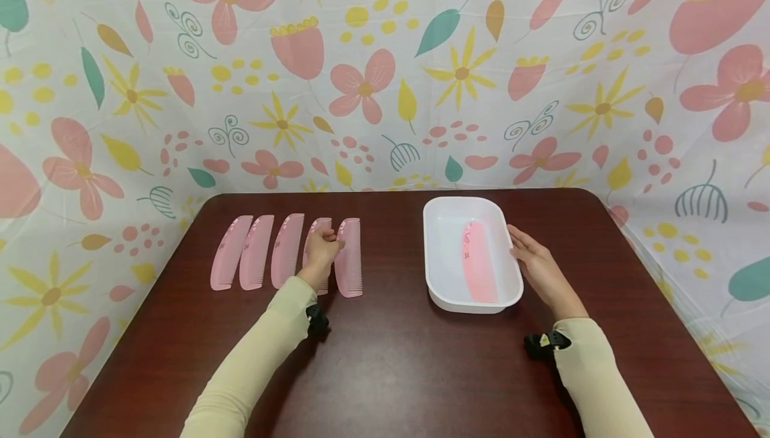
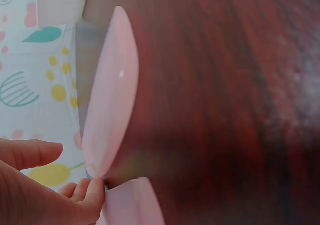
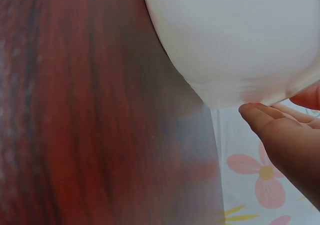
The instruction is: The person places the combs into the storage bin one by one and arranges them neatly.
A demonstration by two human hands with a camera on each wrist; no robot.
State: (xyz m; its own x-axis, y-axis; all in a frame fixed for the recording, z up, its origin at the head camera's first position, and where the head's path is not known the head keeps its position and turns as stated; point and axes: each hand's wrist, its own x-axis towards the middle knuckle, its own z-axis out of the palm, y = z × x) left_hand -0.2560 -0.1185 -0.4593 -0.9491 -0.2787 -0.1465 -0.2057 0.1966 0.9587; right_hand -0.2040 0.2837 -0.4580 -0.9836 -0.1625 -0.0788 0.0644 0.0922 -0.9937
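Note:
My left hand [image 1: 321, 254] hovers over the two rightmost combs of a row of pink combs, partly hiding the fourth comb [image 1: 309, 281]. The fifth comb [image 1: 349, 264] lies just right of its fingertips. In the left wrist view the thumb and fingers of that hand [image 2: 50, 190] are apart, close to the end of one comb [image 2: 112, 95]; whether they touch it I cannot tell. My right hand [image 1: 538, 264] rests its fairly straight fingers against the right side of a white plastic basin [image 1: 436, 294]. Inside the basin lies another pink comb [image 1: 479, 264].
Three more pink combs, the leftmost comb [image 1: 231, 254] among them, lie side by side on the dark wooden table [image 1: 379, 371]. Behind the table hangs a flower-patterned cloth [image 1: 385, 144]. Each wrist wears a small black camera.

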